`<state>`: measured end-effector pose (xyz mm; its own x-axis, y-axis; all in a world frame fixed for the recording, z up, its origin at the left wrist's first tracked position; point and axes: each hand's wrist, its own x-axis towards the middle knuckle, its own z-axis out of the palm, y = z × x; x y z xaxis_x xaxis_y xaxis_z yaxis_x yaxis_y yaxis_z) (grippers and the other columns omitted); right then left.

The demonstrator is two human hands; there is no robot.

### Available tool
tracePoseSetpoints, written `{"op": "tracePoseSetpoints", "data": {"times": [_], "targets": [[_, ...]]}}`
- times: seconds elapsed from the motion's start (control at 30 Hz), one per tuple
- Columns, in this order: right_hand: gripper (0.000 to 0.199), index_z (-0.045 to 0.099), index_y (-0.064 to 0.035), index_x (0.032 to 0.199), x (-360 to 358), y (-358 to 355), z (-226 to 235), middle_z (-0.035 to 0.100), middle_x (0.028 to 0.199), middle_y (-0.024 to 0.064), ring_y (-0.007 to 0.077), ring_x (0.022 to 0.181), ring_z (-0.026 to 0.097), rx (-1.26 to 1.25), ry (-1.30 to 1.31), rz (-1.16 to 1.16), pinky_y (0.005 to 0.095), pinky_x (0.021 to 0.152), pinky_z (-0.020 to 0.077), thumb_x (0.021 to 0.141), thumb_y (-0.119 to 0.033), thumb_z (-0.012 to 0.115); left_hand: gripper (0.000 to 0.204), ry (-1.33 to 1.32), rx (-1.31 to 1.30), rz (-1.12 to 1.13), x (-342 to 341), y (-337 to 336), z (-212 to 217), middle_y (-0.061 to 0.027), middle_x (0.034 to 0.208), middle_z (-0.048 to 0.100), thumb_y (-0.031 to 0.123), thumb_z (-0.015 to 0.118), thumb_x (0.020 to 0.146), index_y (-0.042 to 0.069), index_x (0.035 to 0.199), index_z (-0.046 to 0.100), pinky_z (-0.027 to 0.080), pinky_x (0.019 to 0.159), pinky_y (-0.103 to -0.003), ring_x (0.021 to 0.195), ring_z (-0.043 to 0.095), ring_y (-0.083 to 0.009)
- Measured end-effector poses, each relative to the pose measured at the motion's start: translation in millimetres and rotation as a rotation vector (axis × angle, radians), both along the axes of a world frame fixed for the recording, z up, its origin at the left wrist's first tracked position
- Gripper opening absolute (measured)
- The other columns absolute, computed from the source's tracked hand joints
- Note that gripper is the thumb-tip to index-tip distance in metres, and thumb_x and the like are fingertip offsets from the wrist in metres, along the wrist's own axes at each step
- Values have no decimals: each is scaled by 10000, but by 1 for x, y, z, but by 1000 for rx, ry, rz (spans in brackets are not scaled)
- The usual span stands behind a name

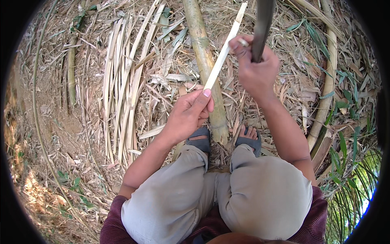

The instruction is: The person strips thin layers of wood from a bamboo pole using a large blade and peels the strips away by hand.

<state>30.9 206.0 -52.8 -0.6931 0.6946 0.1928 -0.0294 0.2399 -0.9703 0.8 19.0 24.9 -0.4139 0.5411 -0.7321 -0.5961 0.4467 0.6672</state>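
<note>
My left hand (187, 113) is closed around the lower end of a pale split bamboo strip (224, 51), the thumb pressed along it. The strip slants up and to the right, over a thick bamboo pole (200, 42) lying on the ground. My right hand (259, 73) grips a large knife, its dark blade (264, 26) pointing away from me and slightly smeared by motion. The handle is mostly hidden in the fist. This hand is just right of the strip; whether the blade touches it, I cannot tell.
Several split bamboo strips (122, 81) lie in a bundle to the left. Dry leaves and shavings (170, 79) litter the ground. A long curved bamboo stem (328, 77) lies at the right, near green leaves (317, 38). My sandalled feet (248, 138) stand either side of the pole's near end.
</note>
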Motion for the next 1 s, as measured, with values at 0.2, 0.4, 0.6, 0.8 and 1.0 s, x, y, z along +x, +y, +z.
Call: {"op": "tracePoseSetpoints", "data": {"times": [0.2,0.4,0.6,0.8,1.0], "targets": [[345,710,-8,1061,-19,63,17,507,582,-49,38,482,428,-370,-106,-270,208,468,339,857,-276,784,405,-85,51,113,-5,-14,-4,33,571,332,346,372,1065,47,845,536,174,395,-217,439,224,-46],[419,684,33,1039,13,7,28,510,550,-38,47,457,460,-662,-297,296,227,441,374,830,-310,806,420,-159,150,81,-15,-3,-8,-3,546,410,360,371,1066,35,867,547,257,365,-212,389,302,-62],[277,614,12,909,1,-9,22,499,594,-27,59,455,426,-835,-194,284,237,432,357,863,-208,776,379,36,13,60,-9,5,-5,-14,630,488,327,387,1067,5,966,561,358,407,-209,435,414,-77],[335,639,20,981,-5,7,19,463,562,-32,65,464,420,-665,-234,191,245,449,356,921,-303,707,253,117,-4,65,4,-17,-17,28,663,461,257,474,1047,40,951,563,304,424,-200,478,372,-39],[533,609,-12,861,35,-21,2,571,619,87,234,515,590,111,-284,451,372,494,451,907,-543,617,222,120,15,214,4,-18,-16,50,643,423,253,487,1040,57,966,560,199,407,-215,455,287,-24]]}}
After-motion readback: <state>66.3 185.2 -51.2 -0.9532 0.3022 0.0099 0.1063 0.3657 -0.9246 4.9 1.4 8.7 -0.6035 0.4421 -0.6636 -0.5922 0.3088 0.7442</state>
